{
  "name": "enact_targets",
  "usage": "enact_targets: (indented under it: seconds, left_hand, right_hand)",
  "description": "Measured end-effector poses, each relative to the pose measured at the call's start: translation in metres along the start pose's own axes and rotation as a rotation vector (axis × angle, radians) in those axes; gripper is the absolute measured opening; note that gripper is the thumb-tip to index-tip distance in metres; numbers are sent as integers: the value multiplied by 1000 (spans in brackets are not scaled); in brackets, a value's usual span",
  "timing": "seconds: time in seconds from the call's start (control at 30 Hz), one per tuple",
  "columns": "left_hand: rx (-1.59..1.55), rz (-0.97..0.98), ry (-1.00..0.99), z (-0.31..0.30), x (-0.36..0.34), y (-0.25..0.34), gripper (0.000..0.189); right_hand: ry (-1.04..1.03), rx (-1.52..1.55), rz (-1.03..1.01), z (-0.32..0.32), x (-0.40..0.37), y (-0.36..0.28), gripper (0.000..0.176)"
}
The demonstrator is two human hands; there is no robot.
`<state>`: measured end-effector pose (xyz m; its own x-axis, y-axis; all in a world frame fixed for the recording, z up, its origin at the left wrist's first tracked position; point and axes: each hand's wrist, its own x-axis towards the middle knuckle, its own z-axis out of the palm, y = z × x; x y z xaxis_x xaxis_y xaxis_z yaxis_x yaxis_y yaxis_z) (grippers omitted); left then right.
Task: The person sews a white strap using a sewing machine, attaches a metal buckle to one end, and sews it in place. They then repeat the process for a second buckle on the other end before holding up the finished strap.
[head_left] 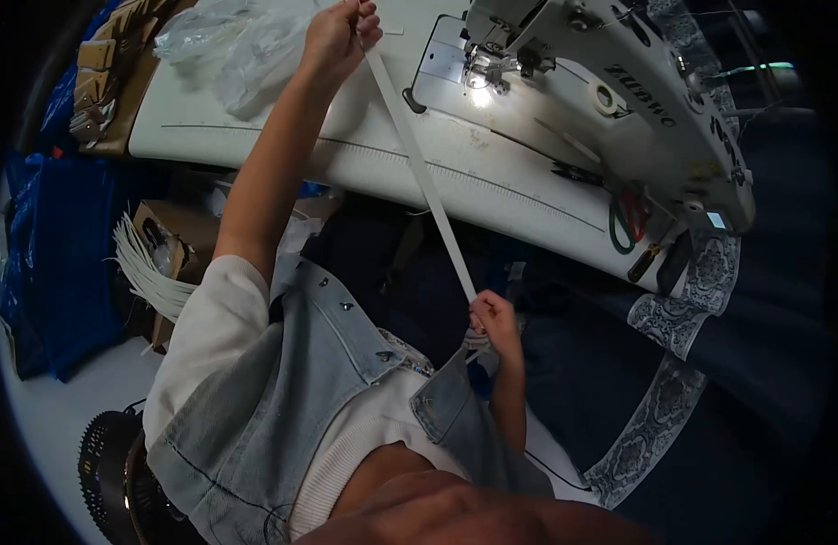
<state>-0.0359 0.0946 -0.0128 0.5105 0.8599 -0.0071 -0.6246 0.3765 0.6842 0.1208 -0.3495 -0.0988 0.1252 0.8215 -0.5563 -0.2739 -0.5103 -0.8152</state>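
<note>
A narrow white strip (419, 168) is stretched taut on a diagonal across the table's front edge. Its upper end is pinched in my left hand (342, 38), which is raised over the white table beside a clear plastic bag. Down near my denim vest, my right hand (496, 320) is closed on the lower part of the strip. Some white material bunches just below that hand. To the right of my left hand stands a sewing machine (619, 100), its lamp lit by the needle area.
The white table (364, 168) carries the plastic bag (246, 59), red-and-green-handled scissors (630, 222) and a screwdriver (643, 263). Dark fabric with patterned trim (655, 427) hangs at right. At left are a blue bag (60, 263), a cardboard box (183, 227) and a bundle of white strips (147, 272).
</note>
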Motion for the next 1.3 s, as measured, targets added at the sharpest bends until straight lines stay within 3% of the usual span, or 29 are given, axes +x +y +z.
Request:
enact_targets:
  seconds: [0.03,0.1,0.17,0.23,0.3,0.33,0.4,0.47,0.53,0.67,0.77,0.8,1.03,1.3]
  left_hand:
    - [3,13,6,9,-3,1,31]
    - [87,57,9,23,-31,-8,32]
    - [185,82,-12,41,-63,-9,32]
    - [234,72,-60,49,-91,-13,32]
    - [320,18,-118,61,-120,-18,33]
    - [365,-22,-127,69,-135,-21,34]
    - [373,-56,-179,73,-156,-29,34]
    - [367,-118,-279,79,-172,-35,34]
    - [326,-174,-300,83,-184,-41,33]
    - [300,-229,-348,89,-202,-51,31]
    - [339,-247,-339,92,-209,-55,31]
    - [382,-246,-332,92,-210,-56,32]
    - [400,-212,-317,91,-213,-71,25]
    - [417,-171,-331,93,-213,-78,25]
  right_hand:
    - [0,-4,-22,-8,-1,4,10]
    - [464,75,-181,-24,-3,14,6]
    - [652,471,-357,-43,-2,23,7]
    - [618,632,-370,-75,-5,32,9]
    - [423,1054,-592,-101,-2,51,11]
    - [444,1006,-641,-88,2,27,14]
    - [759,936,-581,-37,11,-39,15]
    - [730,833,-607,-5,17,-78,15]
    - [336,561,-761,8,14,-91,17]
    - [297,471,-761,63,25,-127,21]
    - [331,399,-784,97,33,-145,37]
    - [261,315,-903,100,40,-141,35]
    - [185,314,-820,111,41,-143,43]
    - [259,323,-811,113,38,-143,49]
